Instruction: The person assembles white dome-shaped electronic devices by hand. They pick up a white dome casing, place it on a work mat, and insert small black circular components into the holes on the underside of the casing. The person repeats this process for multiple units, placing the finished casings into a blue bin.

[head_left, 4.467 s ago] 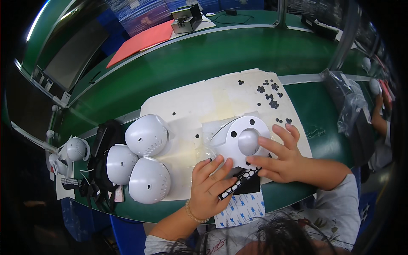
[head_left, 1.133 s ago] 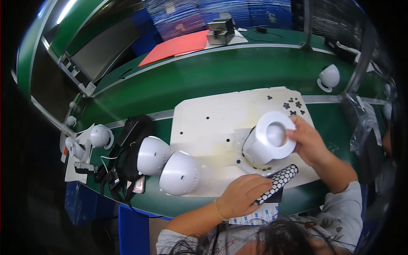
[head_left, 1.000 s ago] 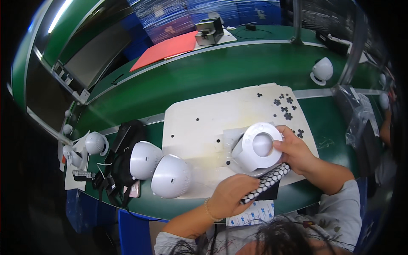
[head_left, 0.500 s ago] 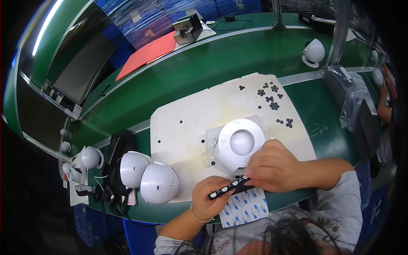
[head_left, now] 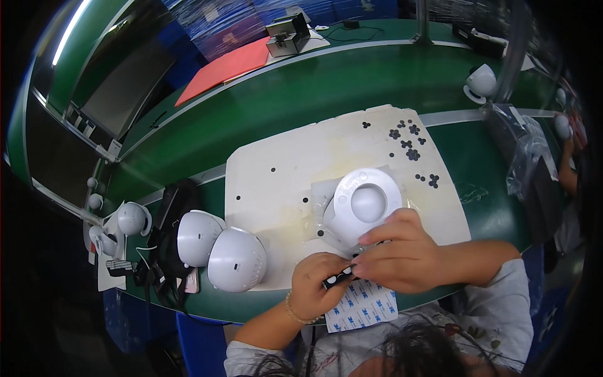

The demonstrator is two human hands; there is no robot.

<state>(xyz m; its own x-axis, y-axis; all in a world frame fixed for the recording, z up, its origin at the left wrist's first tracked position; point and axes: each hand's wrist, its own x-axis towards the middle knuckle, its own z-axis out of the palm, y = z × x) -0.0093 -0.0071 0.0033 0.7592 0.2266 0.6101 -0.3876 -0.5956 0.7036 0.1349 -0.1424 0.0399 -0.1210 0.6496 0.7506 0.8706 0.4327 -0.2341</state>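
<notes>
My left hand is closed round a narrow black strip with a row of white round spots. The fingers of my right hand pinch the strip's right end, the forefinger raised apart from the others; what lies between the fingertips is hidden. Just beyond my hands a white rounded housing lies on a pale sheet, its ring-shaped base turned up. Under my hands, at the table edge, is a white sheet with blue print.
A cream board bears scattered black round pads. Two white housings stand at its left, near black cables. Another white device sits at the far right, above a clear plastic bag. A metal box stands at the back.
The strip has tilted and less of it shows between my hands. My right forefinger has lifted off it toward the white housing. The whole view has shifted slightly.
</notes>
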